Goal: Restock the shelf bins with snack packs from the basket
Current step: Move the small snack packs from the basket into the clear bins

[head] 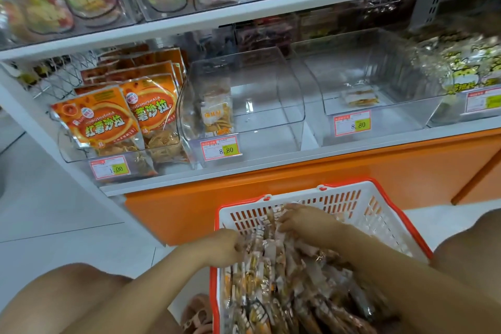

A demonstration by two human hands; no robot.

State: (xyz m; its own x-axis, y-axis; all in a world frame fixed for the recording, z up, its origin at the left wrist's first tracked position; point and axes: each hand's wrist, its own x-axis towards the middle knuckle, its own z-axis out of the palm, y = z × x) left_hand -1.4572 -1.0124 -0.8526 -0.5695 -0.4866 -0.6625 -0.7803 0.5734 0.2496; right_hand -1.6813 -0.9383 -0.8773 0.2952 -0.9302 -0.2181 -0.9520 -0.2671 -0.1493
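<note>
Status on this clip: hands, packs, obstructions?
Left hand and right hand gripping snack packs in basket. Middle bin and right bin nearly empty. Nothing in the way.

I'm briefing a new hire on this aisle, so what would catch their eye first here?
The left hand and right hand grip snack packs heaped in a red-rimmed white basket in the foreground. Above, the middle clear bin and right clear bin sit nearly bare, beside bright orange pouches at left.

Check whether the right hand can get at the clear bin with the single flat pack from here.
Probably yes. The right hand is low in the basket, gripping packs; the bin stands up and ahead of it, open at the top, with nothing between. The shelf above may limit headroom.
</note>
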